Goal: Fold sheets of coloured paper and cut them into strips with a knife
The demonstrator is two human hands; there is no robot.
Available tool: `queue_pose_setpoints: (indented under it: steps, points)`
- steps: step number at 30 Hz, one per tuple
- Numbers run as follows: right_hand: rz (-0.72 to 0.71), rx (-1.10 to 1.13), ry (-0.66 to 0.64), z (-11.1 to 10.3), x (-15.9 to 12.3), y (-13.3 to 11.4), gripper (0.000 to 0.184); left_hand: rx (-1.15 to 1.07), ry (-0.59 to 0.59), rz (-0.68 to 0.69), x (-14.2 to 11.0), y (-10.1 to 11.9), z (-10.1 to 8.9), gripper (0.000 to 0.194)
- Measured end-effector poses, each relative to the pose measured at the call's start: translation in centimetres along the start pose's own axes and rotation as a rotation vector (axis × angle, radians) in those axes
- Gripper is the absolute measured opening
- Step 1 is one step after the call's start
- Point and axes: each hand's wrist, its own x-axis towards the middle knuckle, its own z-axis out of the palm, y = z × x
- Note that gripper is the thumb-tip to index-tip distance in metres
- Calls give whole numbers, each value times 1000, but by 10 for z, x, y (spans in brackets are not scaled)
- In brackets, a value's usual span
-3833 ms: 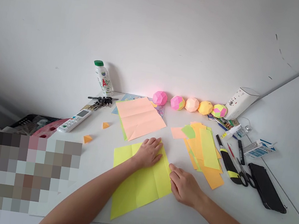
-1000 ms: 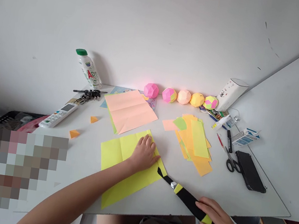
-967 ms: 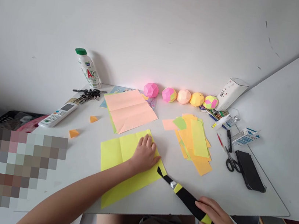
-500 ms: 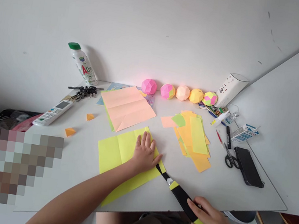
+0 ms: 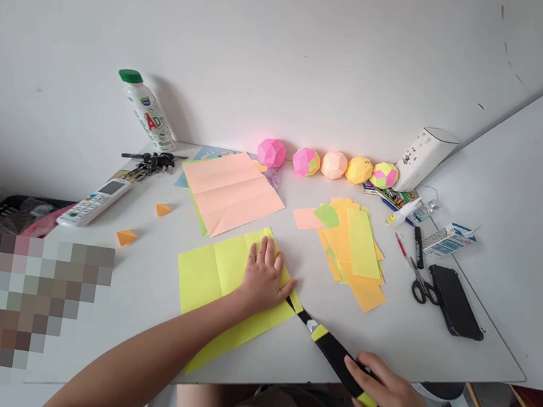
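My left hand lies flat with fingers spread on a creased yellow-green sheet of paper near the table's front edge. In my right hand is the handle of a black and yellow utility knife. Its dark blade slants up to the left and sits under a folded strip at the sheet's right edge, just below my left thumb. The blade's tip is hidden by the paper. Beyond the sheet lies a creased peach sheet over a green one. Right of my left hand is a pile of orange and yellow paper strips.
Several faceted paper balls line the wall. To the left are a bottle, keys, a white remote and two small orange folded pieces. Scissors, a black phone and a marker lie at right.
The knife has shifted slightly to the right along with my right hand, its blade still under the paper's edge. My left hand stays pressed on the sheet. The view has tilted a little.
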Motion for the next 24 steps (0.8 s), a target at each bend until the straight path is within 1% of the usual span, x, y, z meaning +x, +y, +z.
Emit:
queue_pose_setpoints:
  steps: [4,8,14,20,24]
  points:
    - [19,19,-18,-2,2,3,46,-4,-4,2,0,0,-1,75]
    - [34,32,-72,-4,9,3,45,18,-14,-10,-1,1,-2,75]
    - [18,10,-68,-2,17,7,46,30,-30,-12,0,1,-3,76]
    - [31,18,-82,-1,28,9,46,4,19,1,0,0,0,76]
    - [27,14,-92,0,33,10,47,-5,14,5,0,0,1,77]
